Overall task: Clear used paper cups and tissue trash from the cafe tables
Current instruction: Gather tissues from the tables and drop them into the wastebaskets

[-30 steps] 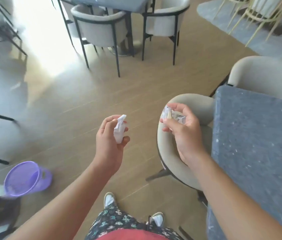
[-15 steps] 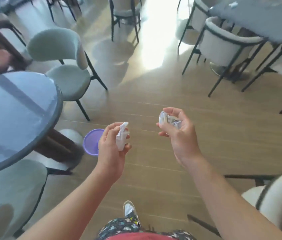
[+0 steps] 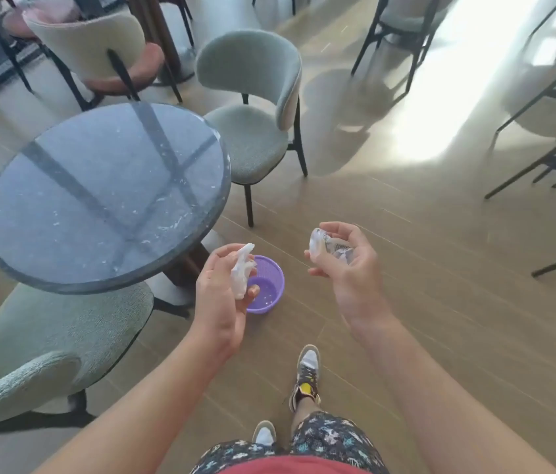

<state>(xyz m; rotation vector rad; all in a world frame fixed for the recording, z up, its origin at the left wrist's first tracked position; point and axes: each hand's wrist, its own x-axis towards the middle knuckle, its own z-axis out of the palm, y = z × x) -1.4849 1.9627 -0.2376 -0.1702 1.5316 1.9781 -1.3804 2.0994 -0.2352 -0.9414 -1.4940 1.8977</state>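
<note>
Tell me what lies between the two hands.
In the head view, only the purple basket and bare wooden floor show between the left hand and right hand.

The round table top (image 3: pixel 99 186) is glossy speckled stone. Nubby cloth covers the chair (image 3: pixel 252 138); the purple basket (image 3: pixel 269 295) is perforated plastic.

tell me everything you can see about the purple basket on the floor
The purple basket is small and round, plastic by its look, with a smooth rim and perforated walls and bottom. It stands upright, open top up, on the wooden floor near the base of the round table. Nothing shows inside it. The left hand, holding a white tissue, overlaps its left edge; whether they touch cannot be told.
</note>
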